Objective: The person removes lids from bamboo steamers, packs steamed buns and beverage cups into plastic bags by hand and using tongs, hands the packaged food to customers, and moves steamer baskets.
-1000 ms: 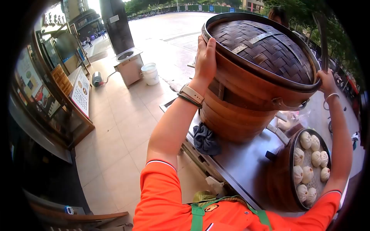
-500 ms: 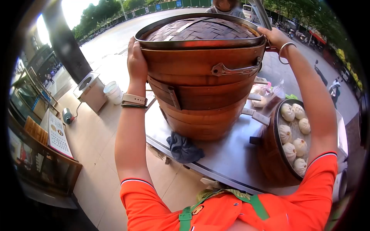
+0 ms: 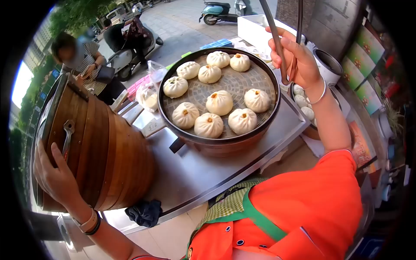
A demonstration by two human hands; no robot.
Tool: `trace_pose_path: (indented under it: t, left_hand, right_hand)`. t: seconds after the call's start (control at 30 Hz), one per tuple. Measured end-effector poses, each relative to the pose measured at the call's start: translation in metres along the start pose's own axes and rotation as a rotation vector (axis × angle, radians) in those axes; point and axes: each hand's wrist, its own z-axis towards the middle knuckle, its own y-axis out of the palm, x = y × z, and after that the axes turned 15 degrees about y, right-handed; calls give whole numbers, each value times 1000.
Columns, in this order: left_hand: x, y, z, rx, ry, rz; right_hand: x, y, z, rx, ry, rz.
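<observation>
While right fingers pinch tongs, left fingers spread, against steamer stack.

Out on the grey paving I can see a teal scooter with a black seat, and a person in dark clothes astride a pale scooter. Nearer stands a person in a striped top with a dark shoulder bag. Those green panels opposite carry reddish marks, perhaps flowers.
</observation>
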Motion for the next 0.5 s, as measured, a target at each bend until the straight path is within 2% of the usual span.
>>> trace_pose_path:
  t: [0.1,0.17,0.23,0.3,0.37,0.43,0.5]
  left_hand:
    - [-10,31,2,-27,-29,155]
    - [-22,53,-2,85,74,209]
    - [-6,38,10,61,73,274]
    - [10,29,16,49,22,301]
    - [18,30,21,39,-58,304]
    - [23,31,23,26,-145,313]
    - [24,32,25,92,-91,385]
  right_hand:
    - [10,-108,-76,580,-9,-183]
    - [30,-187,-131,906,154,-537]
    - [64,-252,-188,1140,339,-962]
    - [91,-279,-232,1152,498,-1243]
    - [110,-300,-261,994,706,-1306]
    - [122,-313,-278,915,815,-1446]
    - [126,-324,-286,850,937,-1539]
